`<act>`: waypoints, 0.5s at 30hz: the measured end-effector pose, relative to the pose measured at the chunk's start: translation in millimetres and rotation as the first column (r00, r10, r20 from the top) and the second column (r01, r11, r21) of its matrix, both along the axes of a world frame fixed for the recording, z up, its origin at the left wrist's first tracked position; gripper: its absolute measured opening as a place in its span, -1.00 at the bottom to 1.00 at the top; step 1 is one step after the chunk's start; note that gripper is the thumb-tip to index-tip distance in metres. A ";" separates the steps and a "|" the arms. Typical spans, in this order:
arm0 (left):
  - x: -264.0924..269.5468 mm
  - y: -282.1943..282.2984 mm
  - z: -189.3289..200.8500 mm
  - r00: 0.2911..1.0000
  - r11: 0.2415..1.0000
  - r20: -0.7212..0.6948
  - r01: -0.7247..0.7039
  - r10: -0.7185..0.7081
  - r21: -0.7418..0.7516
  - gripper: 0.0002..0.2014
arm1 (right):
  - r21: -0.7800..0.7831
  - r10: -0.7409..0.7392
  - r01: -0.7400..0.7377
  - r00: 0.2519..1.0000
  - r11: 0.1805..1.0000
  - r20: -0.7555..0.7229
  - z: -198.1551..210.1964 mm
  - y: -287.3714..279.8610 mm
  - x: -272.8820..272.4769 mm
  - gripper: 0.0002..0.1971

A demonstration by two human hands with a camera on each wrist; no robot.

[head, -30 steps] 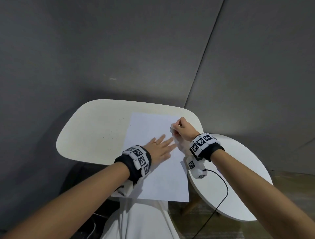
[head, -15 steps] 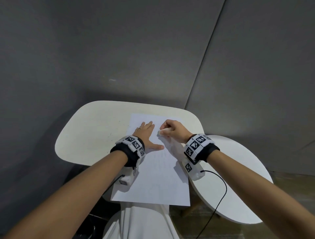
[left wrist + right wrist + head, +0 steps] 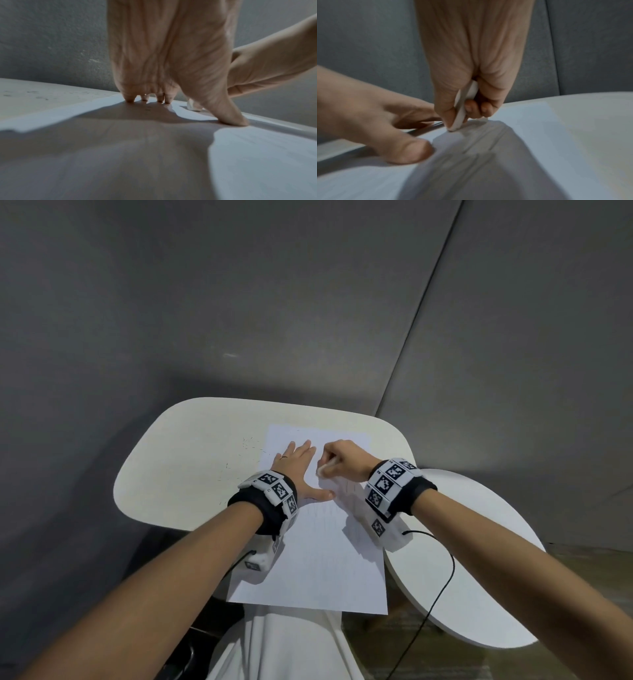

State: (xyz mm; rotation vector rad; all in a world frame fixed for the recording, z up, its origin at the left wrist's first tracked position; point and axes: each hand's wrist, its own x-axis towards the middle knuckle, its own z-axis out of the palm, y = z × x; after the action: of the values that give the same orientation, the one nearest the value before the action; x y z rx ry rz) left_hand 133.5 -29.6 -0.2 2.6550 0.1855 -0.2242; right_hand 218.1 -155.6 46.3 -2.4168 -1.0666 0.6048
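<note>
eraser [image 3: 462, 108], white and flat, stands with its lower end on the paper [image 3: 315, 559], in the far half of the sheet. its long axis rises steeply from the sheet into the right hand [image 3: 346, 462]. that grip is clamped on it, thumb against one broad face and curled fingers [image 3: 471, 108] against the other, with only the lower tip bare. faint grey marks [image 3: 329, 508] lie on the paper just to the near side of that tip. i judge the next rubbing stroke runs along them, toward the sheet's near edge. the right hand is already in place and needs no reach.

left hand [image 3: 298, 467] lies on the paper just beside the eraser, toward the sheet's left edge. its fingers are straight, the thumb stretched out sideways, and the fingertips [image 3: 130, 100] press the sheet down. it holds nothing. thumb tip and eraser are near but apart, and the marks sit by that gap.

the paper rests on the bench [image 3: 191, 460], with its near end hanging past the rim. dark specks [image 3: 239, 453] dot the bench left of the sheet. a lower round bench [image 3: 479, 559] stands right of the sheet, and a black cable [image 3: 452, 563] crosses it.
</note>
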 end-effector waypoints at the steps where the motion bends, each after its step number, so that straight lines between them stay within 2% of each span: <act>1: -0.9 -0.3 0.5 1.000 1.000 -0.009 0.013 -0.013 0.008 0.10 | 0.029 -0.037 0.036 0.999 0.999 0.014 -0.6 -0.4 1.1 -0.71; 3: -2.0 0.7 1.9 0.999 0.999 -0.018 0.037 -0.036 0.029 0.10 | 0.124 -0.125 0.115 0.989 0.986 0.079 -2.5 2.9 3.7 -0.66; 4: -3.4 1.0 2.3 0.999 0.999 -0.026 0.042 -0.042 0.032 0.10 | 0.120 -0.128 0.119 0.989 0.986 0.068 -2.5 3.6 2.4 -0.67; 7: -6.1 2.1 3.2 0.999 0.999 -0.036 0.037 -0.036 0.031 0.11 | 0.002 -0.009 0.009 0.997 1.000 -0.072 1.1 -2.2 -5.0 -0.78; 9: -5.7 0.7 3.9 0.997 0.998 -0.073 0.041 -0.037 0.047 0.11 | 0.116 -0.137 0.150 0.984 0.982 -0.118 -0.5 -15.9 -1.6 -0.82; 11: -8.8 -6.7 8.1 0.994 0.993 -0.102 0.036 -0.024 0.111 0.05 | 0.270 -0.340 0.365 0.931 0.891 -0.135 -10.2 -29.9 9.0 -0.79; 13: -14.7 -18.3 11.4 0.995 0.983 -0.090 0.056 -0.041 0.172 -0.12 | 0.292 -0.393 0.428 0.903 0.855 -0.173 -19.7 -39.9 13.1 -0.78; 15: -23.1 -31.4 12.0 0.988 0.979 -0.074 0.142 -0.133 0.149 -0.29 | 0.282 -0.409 0.446 0.894 0.849 -0.183 -28.9 -43.3 16.6 -0.79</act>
State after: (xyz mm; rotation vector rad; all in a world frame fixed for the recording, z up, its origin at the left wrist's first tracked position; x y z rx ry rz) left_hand 110.5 -61.0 11.9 2.8192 0.0402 -0.3532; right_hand 234.7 -198.9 17.4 -2.1964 -0.4964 0.3774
